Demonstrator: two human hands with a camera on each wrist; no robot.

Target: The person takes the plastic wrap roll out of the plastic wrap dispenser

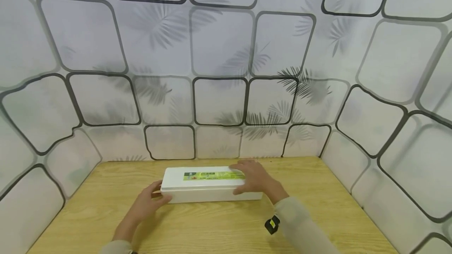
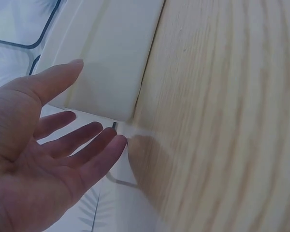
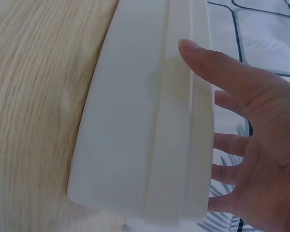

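Note:
A long white lidded box (image 1: 201,195) lies crosswise on the table, with a green and yellow label on its lid. My left hand (image 1: 146,203) is at its left end, fingers spread. In the left wrist view the thumb of the left hand (image 2: 48,145) overlaps the front side near the corner, while the fingers reach past the end. Over the right part of the box, my right hand (image 1: 255,177) spans the lid (image 1: 176,177). Its thumb lies along the front edge and its fingers bend over the far edge, as the right wrist view of the right hand (image 3: 261,140) shows.
The wooden table (image 1: 197,230) ends at a back wall (image 1: 219,101) covered in pale patterned cloth, with more of it on both sides. A black device with a yellow mark (image 1: 272,224) sits at the right wrist.

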